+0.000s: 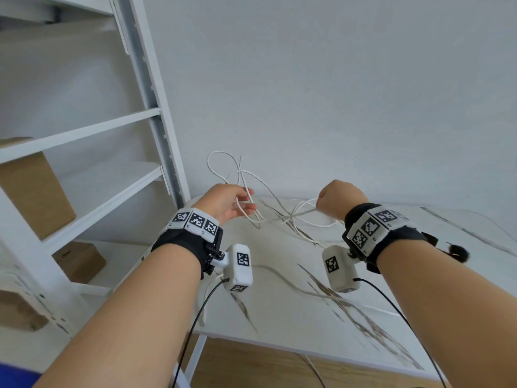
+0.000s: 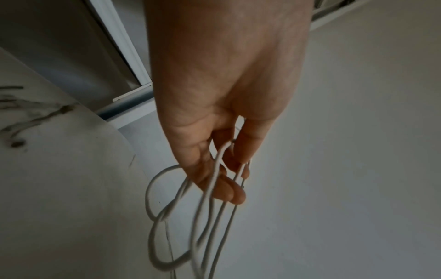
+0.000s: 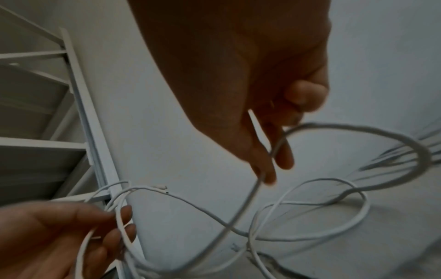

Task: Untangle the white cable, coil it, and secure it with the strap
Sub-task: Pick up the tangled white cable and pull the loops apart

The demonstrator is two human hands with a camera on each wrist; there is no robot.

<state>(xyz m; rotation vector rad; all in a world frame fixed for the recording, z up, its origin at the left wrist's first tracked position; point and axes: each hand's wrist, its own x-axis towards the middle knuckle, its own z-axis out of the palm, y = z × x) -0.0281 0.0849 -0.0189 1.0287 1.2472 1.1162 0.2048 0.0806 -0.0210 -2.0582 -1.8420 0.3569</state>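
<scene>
The white cable (image 1: pixel 221 152) is a loose tangle of loops hanging between my two raised hands, with part of it trailing on the marble table (image 1: pixel 279 289). My left hand (image 1: pixel 250 200) pinches several strands between thumb and fingers; in the left wrist view the loops (image 2: pixel 147 194) dangle below that hand (image 2: pixel 229 169). My right hand (image 1: pixel 326 201) is curled around another stretch of the cable. In the right wrist view the cable (image 3: pixel 422 151) runs through the fingers of the right hand (image 3: pixel 274 147), and the left hand (image 3: pixel 95 226) shows at lower left. I see no strap.
A white metal shelf unit (image 1: pixel 156 113) stands close on the left, with cardboard boxes (image 1: pixel 33 186) on its shelves. A plain wall rises right behind the table. A thin white lead (image 1: pixel 205 303) hangs near the table's front left edge.
</scene>
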